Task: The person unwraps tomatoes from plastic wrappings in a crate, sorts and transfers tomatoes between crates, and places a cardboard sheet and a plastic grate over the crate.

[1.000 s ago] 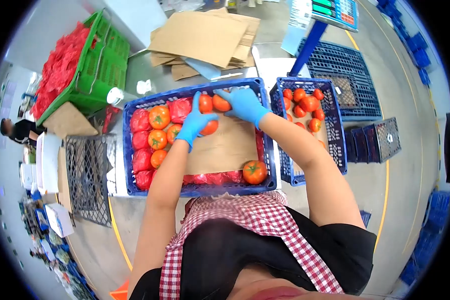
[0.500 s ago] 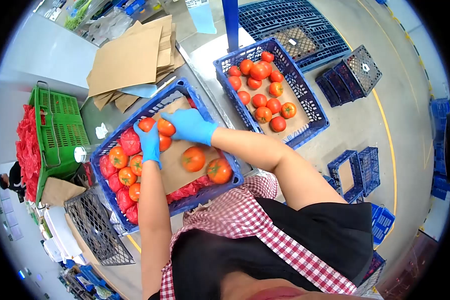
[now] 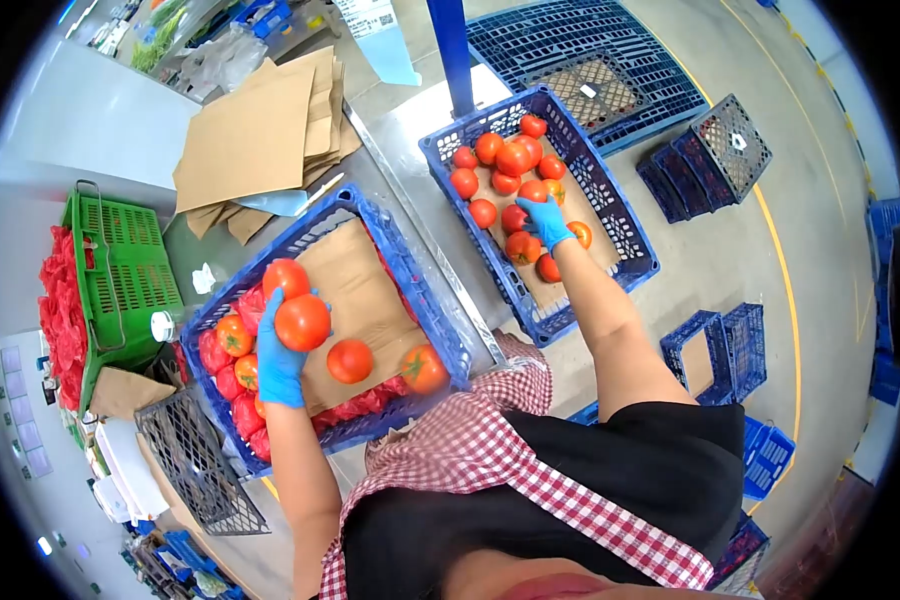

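Note:
My left hand (image 3: 282,355), in a blue glove, holds tomatoes (image 3: 303,322) over the left blue crate (image 3: 432,300). That crate has brown paper (image 3: 355,285) inside, red-wrapped tomatoes (image 3: 245,412) along its edges and bare tomatoes among them. A loose tomato (image 3: 350,361) lies on the paper, with another (image 3: 423,369) near the crate's right corner. My right hand (image 3: 547,222), also gloved in blue, has its fingers around a tomato (image 3: 515,218) in the right blue crate (image 3: 635,250), where several more tomatoes lie on paper.
Cardboard sheets (image 3: 250,140) are stacked behind the left crate. A green crate (image 3: 125,270) with red wrapping (image 3: 62,310) stands at the left, above a black mesh crate (image 3: 200,465). A blue post (image 3: 452,55) rises behind the right crate. More crates (image 3: 710,155) stand on the floor.
My right hand has moved from the left crate to the tomatoes in the right crate. My left hand has lifted tomatoes nearer the camera. The view has turned towards the right crate.

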Demonstrator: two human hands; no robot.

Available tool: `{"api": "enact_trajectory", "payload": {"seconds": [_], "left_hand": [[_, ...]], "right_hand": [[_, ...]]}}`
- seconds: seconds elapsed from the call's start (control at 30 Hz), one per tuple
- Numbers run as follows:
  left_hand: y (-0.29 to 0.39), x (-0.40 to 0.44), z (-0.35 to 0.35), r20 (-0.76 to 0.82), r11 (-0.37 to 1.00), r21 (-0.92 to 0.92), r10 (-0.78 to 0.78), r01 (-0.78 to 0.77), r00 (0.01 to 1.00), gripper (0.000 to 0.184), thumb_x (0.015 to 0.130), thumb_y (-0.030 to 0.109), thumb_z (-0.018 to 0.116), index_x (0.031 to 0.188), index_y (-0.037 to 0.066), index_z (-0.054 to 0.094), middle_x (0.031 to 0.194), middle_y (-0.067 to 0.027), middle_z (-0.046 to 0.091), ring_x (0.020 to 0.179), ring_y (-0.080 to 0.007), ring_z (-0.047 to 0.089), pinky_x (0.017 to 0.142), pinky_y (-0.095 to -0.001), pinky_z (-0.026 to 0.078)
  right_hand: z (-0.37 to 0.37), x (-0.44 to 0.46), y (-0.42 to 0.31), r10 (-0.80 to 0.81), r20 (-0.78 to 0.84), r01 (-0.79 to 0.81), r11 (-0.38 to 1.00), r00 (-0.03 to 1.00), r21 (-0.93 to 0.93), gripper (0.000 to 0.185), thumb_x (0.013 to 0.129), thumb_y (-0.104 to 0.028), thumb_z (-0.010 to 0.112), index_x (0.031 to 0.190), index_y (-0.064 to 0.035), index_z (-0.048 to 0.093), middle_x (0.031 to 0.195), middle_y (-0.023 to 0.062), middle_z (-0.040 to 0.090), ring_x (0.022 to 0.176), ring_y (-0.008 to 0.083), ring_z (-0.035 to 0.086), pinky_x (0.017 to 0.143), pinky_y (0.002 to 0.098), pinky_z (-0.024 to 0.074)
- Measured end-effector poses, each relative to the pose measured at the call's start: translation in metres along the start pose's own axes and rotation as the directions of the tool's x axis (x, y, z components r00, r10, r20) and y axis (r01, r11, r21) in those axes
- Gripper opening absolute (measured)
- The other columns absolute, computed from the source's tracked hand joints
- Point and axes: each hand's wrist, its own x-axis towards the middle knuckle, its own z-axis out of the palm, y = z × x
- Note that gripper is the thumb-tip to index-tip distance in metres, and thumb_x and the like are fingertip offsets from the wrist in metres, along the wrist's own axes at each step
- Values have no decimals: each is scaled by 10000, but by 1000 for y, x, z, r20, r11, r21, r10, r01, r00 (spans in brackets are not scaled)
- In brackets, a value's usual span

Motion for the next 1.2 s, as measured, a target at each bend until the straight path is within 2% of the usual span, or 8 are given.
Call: {"api": "enact_trajectory", "payload": {"seconds": [0.13,0.33,0.4,0.53,0.63,1.0,1.13,1.2], "left_hand": [[5,2,66,116,967,190,152,-172,981,543,850,328,611,1292,75,423,1141,-128,576,944,-292,620,715,-438,548],[-73,19,181,325,685,599,265,-415,908,639,837,205,641,1386,98,332,1260,-105,465,1087,-175,517,850,-303,481],[-84,13,190,357,811,574,-122,-115,926,594,834,213,649,1356,87,395,1260,-119,466,1111,-184,496,876,-303,455],[-65,7,150,567,35,755,466,-655,679,582,799,218,678,1316,78,451,1230,-185,477,1099,-295,500,907,-394,428],[-53,17,53,525,-399,851,608,-342,595,628,752,263,709,1299,68,468,1246,-221,477,1124,-381,477,919,-455,416],[-94,-40,-9,397,-362,883,235,-299,887,594,697,276,721,1222,69,539,1204,-234,510,1091,-384,516,938,-403,426],[-87,-56,-31,345,-94,939,264,-332,901,518,707,244,703,1167,56,557,1120,-197,565,1040,-343,562,906,-390,450],[-84,-34,-78,107,294,936,283,-193,953,497,724,248,690,1157,48,546,1133,-193,562,1042,-299,566,855,-396,473]], "right_hand": [[25,-33,0,-245,93,247,969,965,-11,777,768,-170,688,1415,-57,273,1034,138,597,760,237,610,630,332,508],[73,-200,-101,-207,606,-419,554,768,720,584,913,-383,509,1410,-145,314,1278,132,487,1079,271,559,899,435,473],[63,-184,-78,-252,580,-467,390,775,793,538,915,-359,505,1374,-116,365,1253,145,513,1082,287,562,893,447,478],[-15,-114,-12,-124,474,-402,371,872,837,501,851,-360,574,1216,-30,484,1136,186,582,984,333,608,829,448,520],[-73,-61,11,-107,227,-149,482,968,863,531,808,-357,612,1212,-39,482,1122,189,580,969,336,602,851,460,500],[-62,-79,53,73,-232,20,927,970,374,371,828,-218,567,1169,-74,531,1039,77,589,904,184,582,730,322,482],[66,-224,-57,-297,242,282,955,924,96,255,841,-62,587,1092,-21,612,900,15,634,781,115,590,722,237,467],[113,-269,-74,-564,609,736,676,558,-48,294,782,-69,627,1074,-40,626,927,61,634,785,158,606,724,275,481]]}}
